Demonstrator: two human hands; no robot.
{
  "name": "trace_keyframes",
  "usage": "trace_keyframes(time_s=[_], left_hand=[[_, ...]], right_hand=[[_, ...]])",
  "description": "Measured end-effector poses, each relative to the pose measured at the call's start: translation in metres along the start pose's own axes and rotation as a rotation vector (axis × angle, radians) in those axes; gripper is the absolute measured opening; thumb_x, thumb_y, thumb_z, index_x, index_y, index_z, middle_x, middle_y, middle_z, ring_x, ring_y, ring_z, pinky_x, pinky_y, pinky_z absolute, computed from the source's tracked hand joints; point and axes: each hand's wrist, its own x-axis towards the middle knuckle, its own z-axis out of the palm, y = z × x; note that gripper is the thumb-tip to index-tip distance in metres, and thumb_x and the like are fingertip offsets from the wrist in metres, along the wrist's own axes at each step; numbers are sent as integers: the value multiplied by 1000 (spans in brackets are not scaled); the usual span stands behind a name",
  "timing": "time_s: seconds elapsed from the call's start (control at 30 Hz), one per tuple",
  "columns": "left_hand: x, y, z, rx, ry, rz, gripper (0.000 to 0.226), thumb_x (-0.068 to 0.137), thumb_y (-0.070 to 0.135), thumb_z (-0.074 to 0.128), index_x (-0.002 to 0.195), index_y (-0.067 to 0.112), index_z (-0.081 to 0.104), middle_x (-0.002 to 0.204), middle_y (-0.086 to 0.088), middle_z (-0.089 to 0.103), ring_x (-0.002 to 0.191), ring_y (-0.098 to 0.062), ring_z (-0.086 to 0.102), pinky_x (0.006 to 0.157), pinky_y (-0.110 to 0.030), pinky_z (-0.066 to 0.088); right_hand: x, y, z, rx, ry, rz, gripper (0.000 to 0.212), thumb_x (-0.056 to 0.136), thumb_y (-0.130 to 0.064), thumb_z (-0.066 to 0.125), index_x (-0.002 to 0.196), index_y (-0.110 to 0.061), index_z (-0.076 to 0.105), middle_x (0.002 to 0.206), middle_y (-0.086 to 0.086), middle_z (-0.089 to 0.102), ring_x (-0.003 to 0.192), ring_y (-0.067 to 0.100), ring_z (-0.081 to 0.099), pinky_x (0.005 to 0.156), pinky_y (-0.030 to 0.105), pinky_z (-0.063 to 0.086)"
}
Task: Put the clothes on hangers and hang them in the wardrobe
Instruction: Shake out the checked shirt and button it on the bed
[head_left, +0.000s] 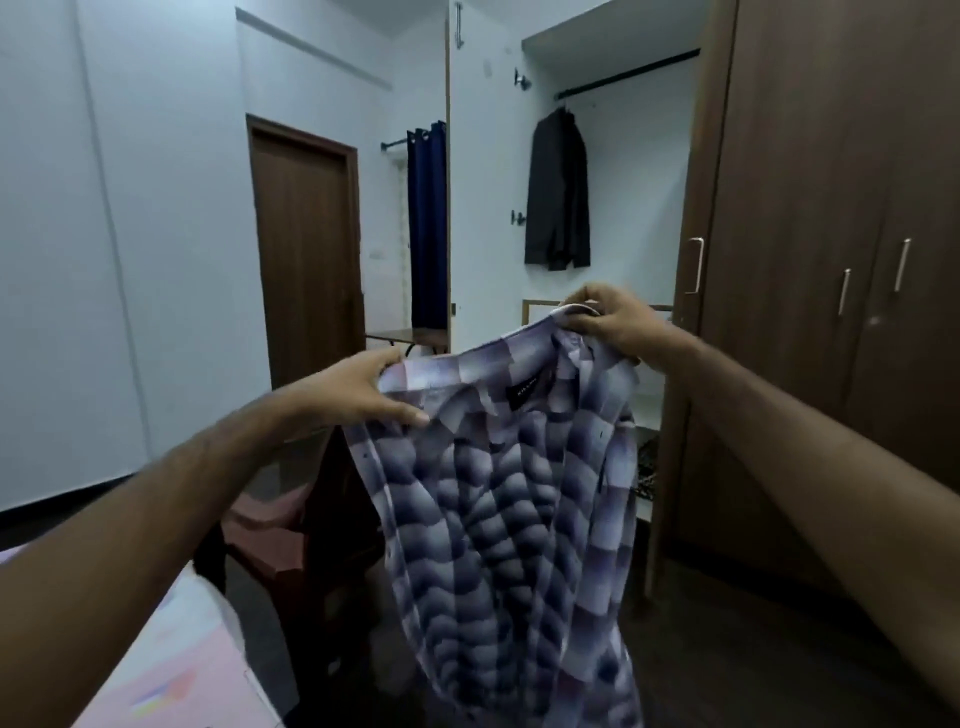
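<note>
From the head view, both bare forearms reach forward and hold a purple-and-grey checked shirt (498, 493) up in the air in front of the open wardrobe (613, 171). The left hand (363, 387) grips the shirt at one shoulder, thumb along the near side and fingers curled round the fabric edge. The right hand (608, 322), raised a little higher, pinches the collar area with its fingers bent over the cloth. The shirt hangs open and loose below the hands. A small black label (521, 391) sits inside the neck; its lettering is too small to read. Inside the wardrobe, a dark garment (558, 192) hangs from the black rail (626, 75) near its left end.
</note>
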Motion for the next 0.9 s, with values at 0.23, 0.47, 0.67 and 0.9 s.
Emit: trace_keyframes(time_s=[0.23, 0.47, 0.67, 0.9], left_hand=[[8, 21, -3, 551, 567, 73, 17, 98, 41, 55, 83, 32, 59, 78, 9, 61, 71, -13, 59, 60, -29, 41], [9, 20, -12, 444, 489, 241, 23, 93, 6, 58, 110, 21, 59, 94, 1, 64, 84, -20, 65, 74, -37, 55], [17, 80, -44, 583, 625, 580, 20, 90, 4, 43, 94, 22, 50, 93, 5, 47, 73, -11, 52, 66, -20, 43], [57, 127, -94, 1301, 604, 495, 24, 89, -3, 58, 109, 9, 60, 109, -7, 50, 84, -24, 59, 71, -40, 54]], right_hand=[[1, 5, -30, -251, -258, 33, 35, 92, -34, 71, 100, 0, 66, 94, 14, 68, 85, 24, 66, 73, 38, 56], [-3, -3, -36, 470, -375, -3, 39, 83, -38, 82, 102, -9, 64, 91, 7, 67, 76, 16, 66, 65, 24, 58], [24, -75, -49, 697, -67, -363, 6, 92, -11, 63, 94, -16, 61, 85, 5, 64, 73, 15, 64, 66, 25, 56], [57, -126, -107, -915, 32, -145, 33, 92, 2, 53, 87, -23, 74, 96, -8, 65, 82, 12, 67, 60, 22, 51]])
